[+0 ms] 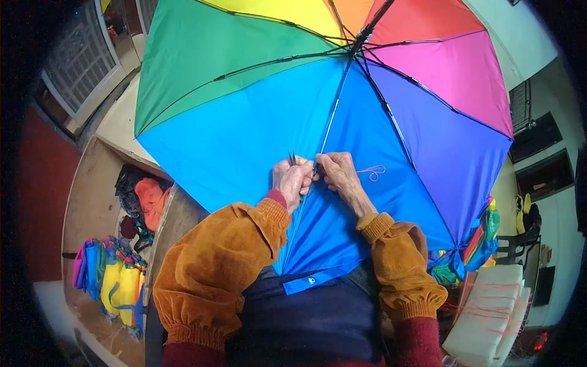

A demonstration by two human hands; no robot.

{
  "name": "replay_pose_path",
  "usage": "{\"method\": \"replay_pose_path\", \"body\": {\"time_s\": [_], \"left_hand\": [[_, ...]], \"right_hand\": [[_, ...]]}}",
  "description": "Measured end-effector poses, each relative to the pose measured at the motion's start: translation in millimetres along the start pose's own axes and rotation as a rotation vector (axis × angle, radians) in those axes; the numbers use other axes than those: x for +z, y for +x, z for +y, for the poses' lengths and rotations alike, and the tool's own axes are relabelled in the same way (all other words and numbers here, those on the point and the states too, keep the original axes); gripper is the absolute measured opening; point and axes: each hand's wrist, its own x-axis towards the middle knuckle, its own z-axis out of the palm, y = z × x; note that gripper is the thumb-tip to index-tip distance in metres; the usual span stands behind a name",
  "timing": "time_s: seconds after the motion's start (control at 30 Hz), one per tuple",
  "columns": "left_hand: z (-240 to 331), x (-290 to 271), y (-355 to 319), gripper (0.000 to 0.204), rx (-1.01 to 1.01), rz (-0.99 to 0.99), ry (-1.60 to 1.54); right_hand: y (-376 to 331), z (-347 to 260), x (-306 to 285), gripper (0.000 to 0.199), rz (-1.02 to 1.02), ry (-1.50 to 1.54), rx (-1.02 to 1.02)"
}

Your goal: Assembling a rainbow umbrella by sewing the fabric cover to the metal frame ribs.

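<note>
An opened rainbow umbrella (214,147) lies inside up across my lap, its dark ribs meeting at the hub near the top. My left hand (295,179) is closed beside a rib (332,119) over the blue panels. Two dark pointed tips, like those of thread snips (291,158), stick up out of it. Close by, my right hand (339,174) pinches at the same rib; anything small between its fingertips is hidden. A loop of pink thread (373,173) lies on the blue cloth just right of that hand. A blue strap (321,280) hangs at the near edge.
To the left stands a wooden bin (92,202) with folded rainbow umbrellas (113,281) and orange and black cloth (153,199). More rainbow cloth (474,248) bunches at the right, above a pale padded block (486,312) draped with pink threads. A grilled door (79,61) is at the far left.
</note>
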Motion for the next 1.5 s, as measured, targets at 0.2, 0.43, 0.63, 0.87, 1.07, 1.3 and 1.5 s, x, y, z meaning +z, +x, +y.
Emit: {"method": "replay_pose_path", "body": {"time_s": [0.2, 0.43, 0.63, 0.87, 1.07, 1.3, 1.5], "left_hand": [[6.4, -2.8, -1.1, 0.009, -0.068, -0.047, 0.074], [-0.1, 0.7, 1.2, 0.01, -0.05, 0.008, -0.012], [-1.5, 3.6, 0.6, 0.014, -0.092, 0.094, -0.111], [-4.5, -0.2, 2.0, 0.013, -0.079, 0.047, -0.088], [-6.2, 2.8, 0.1, 0.013, -0.041, 0.052, -0.116], [-6.6, 3.8, 1.2, 0.013, -0.051, 0.033, -0.079], [-4.5, -1.7, 2.8, 0.01, -0.033, 0.005, 0.053]], "right_hand": [[-3.3, -0.4, -5.9, 0.037, -0.065, -0.005, -0.001], [-0.1, -2.1, -4.1, 0.031, -0.008, -0.037, 0.063], [-3.0, -0.3, -5.0, 0.03, 0.008, -0.035, 0.081], [-4.2, 0.0, -4.3, 0.033, -0.003, -0.027, 0.054], [-5.4, -3.7, -2.7, 0.031, 0.013, -0.022, 0.061], [-3.3, -1.6, -4.6, 0.031, 0.031, -0.064, 0.084], [-9.9, -11.2, -8.7, 0.021, -0.117, -0.032, 0.068]]}}
